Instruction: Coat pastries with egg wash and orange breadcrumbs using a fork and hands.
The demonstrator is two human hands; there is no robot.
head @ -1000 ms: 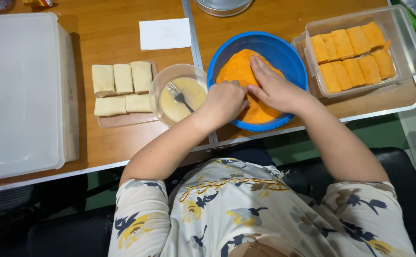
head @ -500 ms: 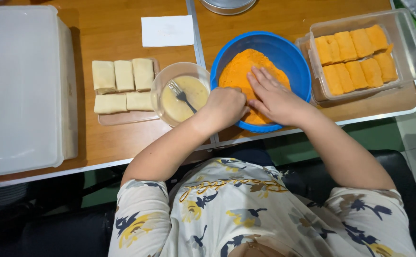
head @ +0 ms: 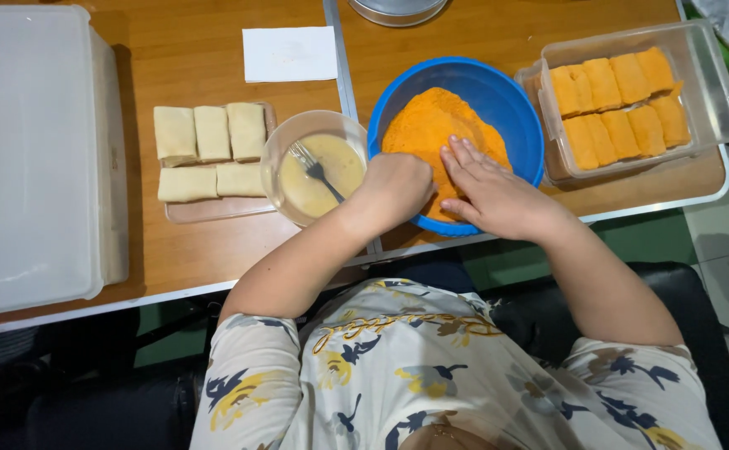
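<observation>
breadcrumbs (head: 431, 125), bright orange, fill the blue bowl (head: 506, 92) that sits near the front edge of the wooden table (head: 189, 242), right before the person. both hands are in the bowl at its near side. the right hand (head: 498, 192) lies flat with fingers spread, pressing on the crumbs. the left hand (head: 394, 187) is curled in a loose fist at the bowl's near rim; whether it holds anything i cannot tell, since the knuckles hide the palm and whatever is under it. whatever lies between the two hands under the crumbs is hidden too.

just left of the bowl, touching it, stands a clear round bowl (head: 285, 133) of pale yellow batter with a fork (head: 314, 167) resting in it. further left a flat clear tray (head: 214, 208) carries five pale uncoated rolls (head: 210, 133). to the right of the blue bowl a clear rectangular tub (head: 719, 92) holds two rows of orange crumbed rolls (head: 619, 104). a white paper napkin (head: 289, 54) lies behind the batter. a large white lidded box (head: 27, 150) fills the far left, cut off by the frame edge, and a metal dish (head: 398, 10) is cut off at the top.
</observation>
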